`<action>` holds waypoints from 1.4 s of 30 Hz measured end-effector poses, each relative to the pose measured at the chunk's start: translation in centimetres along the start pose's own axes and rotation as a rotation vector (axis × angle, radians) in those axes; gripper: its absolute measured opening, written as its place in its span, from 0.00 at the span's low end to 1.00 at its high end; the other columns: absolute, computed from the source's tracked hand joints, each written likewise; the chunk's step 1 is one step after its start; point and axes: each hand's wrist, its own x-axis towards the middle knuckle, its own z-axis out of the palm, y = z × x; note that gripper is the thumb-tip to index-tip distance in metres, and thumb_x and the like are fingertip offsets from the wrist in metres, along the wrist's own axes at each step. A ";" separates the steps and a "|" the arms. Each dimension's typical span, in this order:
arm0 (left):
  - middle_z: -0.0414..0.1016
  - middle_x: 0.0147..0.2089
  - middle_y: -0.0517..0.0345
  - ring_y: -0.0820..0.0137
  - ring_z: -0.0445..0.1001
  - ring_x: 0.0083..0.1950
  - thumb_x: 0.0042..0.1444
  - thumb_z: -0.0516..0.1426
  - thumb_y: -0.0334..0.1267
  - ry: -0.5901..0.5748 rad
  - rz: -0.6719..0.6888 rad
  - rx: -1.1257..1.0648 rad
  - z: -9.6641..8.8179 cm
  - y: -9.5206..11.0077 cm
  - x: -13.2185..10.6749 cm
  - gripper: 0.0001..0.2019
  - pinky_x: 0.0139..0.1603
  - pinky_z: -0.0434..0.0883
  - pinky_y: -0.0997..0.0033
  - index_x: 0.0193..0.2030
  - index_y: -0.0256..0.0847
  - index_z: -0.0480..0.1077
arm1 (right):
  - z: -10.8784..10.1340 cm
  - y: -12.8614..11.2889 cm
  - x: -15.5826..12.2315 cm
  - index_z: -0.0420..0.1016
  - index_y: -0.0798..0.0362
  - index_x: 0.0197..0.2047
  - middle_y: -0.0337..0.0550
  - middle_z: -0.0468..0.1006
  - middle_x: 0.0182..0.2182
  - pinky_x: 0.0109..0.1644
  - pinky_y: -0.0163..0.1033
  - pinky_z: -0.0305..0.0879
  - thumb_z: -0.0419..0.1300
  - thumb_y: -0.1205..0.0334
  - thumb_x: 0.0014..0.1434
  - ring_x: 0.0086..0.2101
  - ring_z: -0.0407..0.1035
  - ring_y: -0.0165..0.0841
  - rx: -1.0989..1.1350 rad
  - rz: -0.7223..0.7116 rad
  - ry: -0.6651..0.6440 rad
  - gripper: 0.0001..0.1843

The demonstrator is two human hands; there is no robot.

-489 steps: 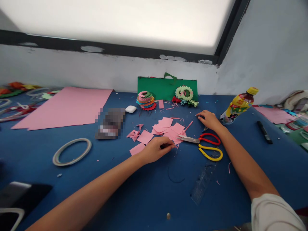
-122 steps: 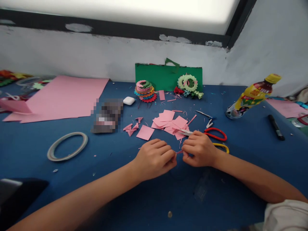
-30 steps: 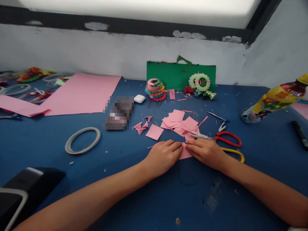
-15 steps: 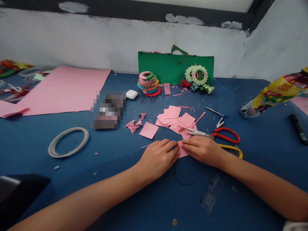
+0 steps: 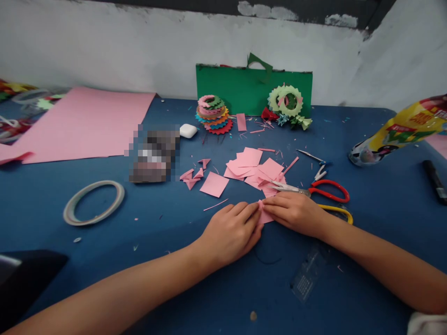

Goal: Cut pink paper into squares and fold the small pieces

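Observation:
Between my two hands lies a small pink paper piece (image 5: 266, 217), its top part pinched up and most of it covered by fingers. My left hand (image 5: 232, 230) is closed on its left edge, fingertips pressed to the paper. From the other side my right hand (image 5: 296, 213) presses the same piece with its fingers together. Just beyond the hands is a loose pile of pink paper squares (image 5: 249, 158), with one pink square (image 5: 214, 184) apart on the left. Scissors (image 5: 309, 190) with a red and a yellow handle lie behind my right hand, blades over the pile's edge.
Small folded pink pieces (image 5: 190, 178) lie left of the squares. A tape roll (image 5: 66, 215), a blurred-out object (image 5: 153, 158), a white case (image 5: 188, 130) and a large pink sheet (image 5: 91, 125) are farther left. Folded paper rings (image 5: 213, 114) stand before a green board (image 5: 240, 79). A bottle (image 5: 391, 135) leans right.
The view has tilted down slightly, so the table's things sit higher in the picture. Both hands stay on the pink paper, the left one having shifted very little.

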 end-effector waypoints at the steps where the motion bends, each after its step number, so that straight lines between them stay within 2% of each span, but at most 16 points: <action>1: 0.75 0.46 0.48 0.64 0.73 0.43 0.61 0.49 0.37 0.006 0.004 -0.007 0.0 0.0 0.0 0.15 0.40 0.72 0.65 0.49 0.33 0.71 | 0.0 0.0 0.0 0.73 0.58 0.45 0.48 0.77 0.42 0.48 0.42 0.70 0.49 0.68 0.64 0.43 0.70 0.34 0.003 0.002 -0.001 0.12; 16: 0.75 0.45 0.49 0.65 0.73 0.43 0.61 0.48 0.36 -0.024 -0.015 -0.053 -0.2 -0.2 0.2 0.14 0.41 0.72 0.65 0.49 0.35 0.71 | -0.2 0.1 0.1 0.74 0.59 0.44 0.49 0.76 0.42 0.49 0.42 0.70 0.51 0.69 0.64 0.44 0.70 0.35 -0.012 -0.009 -0.011 0.11; 22: 0.71 0.52 0.48 0.58 0.66 0.55 0.61 0.48 0.39 -0.138 0.006 -0.084 -0.2 -0.6 0.6 0.14 0.46 0.69 0.61 0.47 0.34 0.69 | -0.3 0.1 0.4 0.74 0.59 0.43 0.47 0.76 0.42 0.50 0.42 0.69 0.49 0.69 0.64 0.44 0.70 0.35 -0.024 -0.038 -0.017 0.12; 28: 0.71 0.48 0.47 0.59 0.68 0.50 0.59 0.49 0.40 -0.211 0.080 -0.053 -1.0 -0.4 1.3 0.12 0.46 0.66 0.60 0.42 0.35 0.68 | -1.0 -0.3 0.7 0.74 0.58 0.42 0.49 0.76 0.41 0.47 0.44 0.69 0.50 0.68 0.63 0.42 0.70 0.36 -0.007 -0.015 -0.126 0.12; 32: 0.72 0.45 0.42 0.55 0.67 0.48 0.56 0.49 0.43 -0.230 0.124 0.044 -1.1 0.4 1.7 0.17 0.46 0.65 0.59 0.44 0.30 0.67 | -1.6 -0.8 1.0 0.74 0.57 0.43 0.48 0.76 0.40 0.46 0.44 0.68 0.53 0.67 0.60 0.40 0.70 0.37 -0.024 0.019 -0.194 0.10; 36: 0.72 0.46 0.40 0.53 0.68 0.49 0.56 0.48 0.46 -0.250 0.132 0.085 -1.0 1.0 1.7 0.22 0.47 0.64 0.58 0.46 0.27 0.66 | -1.6 -1.2 0.7 0.74 0.56 0.44 0.46 0.77 0.40 0.47 0.44 0.65 0.56 0.67 0.57 0.40 0.69 0.36 -0.069 -0.010 -0.159 0.11; 38: 0.72 0.48 0.38 0.52 0.67 0.51 0.56 0.47 0.48 -0.249 0.126 0.109 -1.1 1.2 1.6 0.24 0.49 0.63 0.58 0.49 0.26 0.65 | -1.5 -1.5 0.4 0.74 0.56 0.43 0.44 0.78 0.38 0.44 0.44 0.65 0.58 0.66 0.55 0.36 0.69 0.35 -0.117 -0.009 -0.143 0.12; 42: 0.70 0.53 0.34 0.49 0.66 0.56 0.57 0.45 0.52 -0.269 0.118 0.165 -1.3 1.8 1.2 0.31 0.55 0.58 0.56 0.54 0.23 0.62 | -1.6 -2.6 0.0 0.74 0.55 0.36 0.44 0.78 0.34 0.39 0.44 0.63 0.59 0.67 0.51 0.31 0.67 0.35 -0.232 -0.019 -0.145 0.07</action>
